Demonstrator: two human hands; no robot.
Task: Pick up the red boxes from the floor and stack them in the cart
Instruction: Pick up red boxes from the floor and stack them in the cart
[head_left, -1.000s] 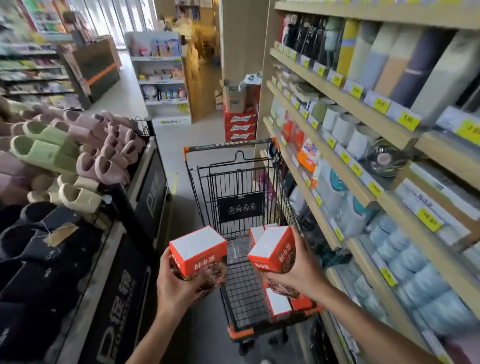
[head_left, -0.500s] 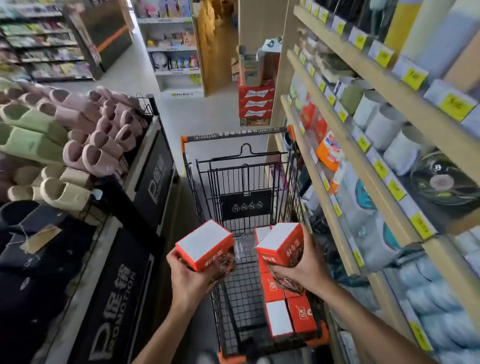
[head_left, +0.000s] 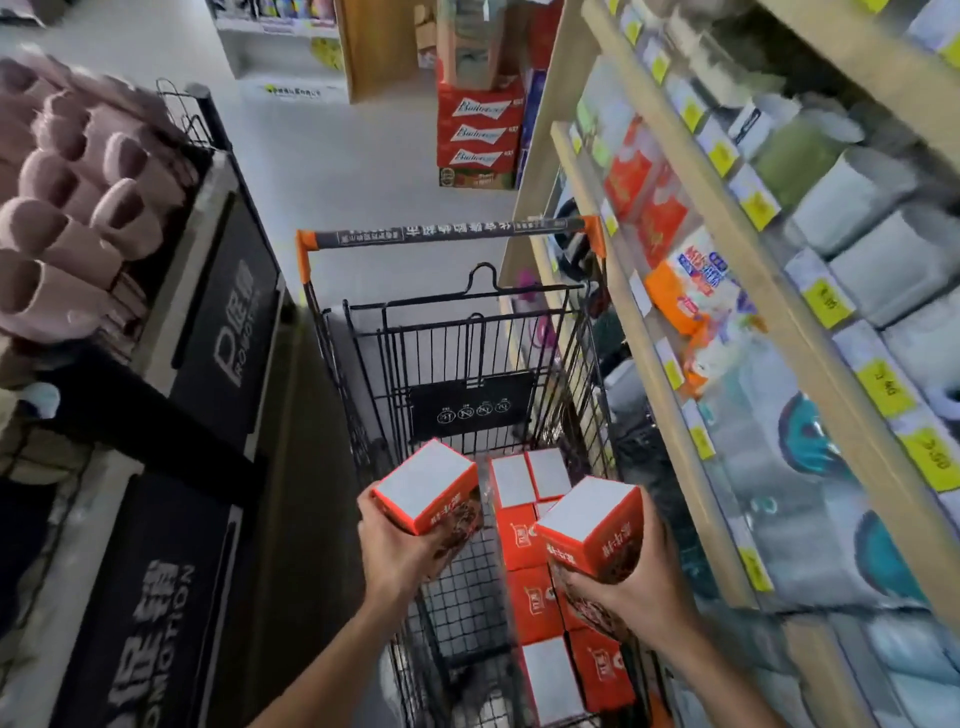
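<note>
Two red boxes are held above the cart, one per hand. At lower centre of the frame, the left hand (head_left: 396, 550) curls its fingers under the left box (head_left: 427, 486); to its right, the right hand (head_left: 631, 590) grips the right box (head_left: 592, 525) from below the same way. Both are squarish cardboard cartons — pale grey-white tops, red-orange edges and sides with white lettering, a dark brown printed picture lower down. Beneath them, along the right side of the black wire cart (head_left: 457, 358), lie the stacked boxes (head_left: 530, 571), some showing red faces, others white. An orange-capped handle bar (head_left: 447, 234) crosses mid-frame. Soft pink slippers (head_left: 67, 208) crowd the upper left; wooden shelves (head_left: 691, 322) with yellow tags — blurred — fill the right.
</note>
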